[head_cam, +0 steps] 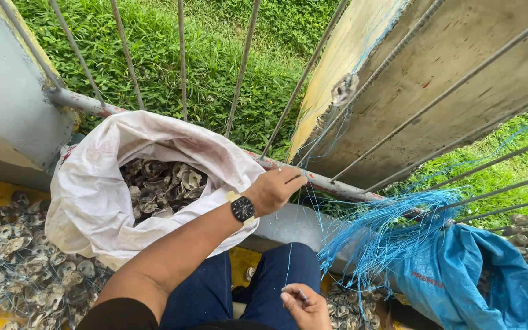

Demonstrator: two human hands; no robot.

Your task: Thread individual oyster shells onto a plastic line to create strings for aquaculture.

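Observation:
My left hand [273, 189], a black watch on its wrist, reaches up to the metal rail [337, 184] with its fingers pinched on a thin blue string [289, 260]. The string runs down to my right hand [304, 305], low over my lap, which is closed on a small thin metal piece; what that piece is I cannot tell. An open white sack [93, 195] holding oyster shells [160, 186] stands just left of my left arm. A bundle of loose blue strings [386, 229] hangs from the rail to the right.
Strung oyster shells [13, 263] lie heaped on the yellow floor at left, and more shells [343, 305] lie by my knee. A blue bag [490, 275] sits at right. Thin metal bars [181, 55] fence off the grass beyond, and a concrete wall [435, 79] rises at upper right.

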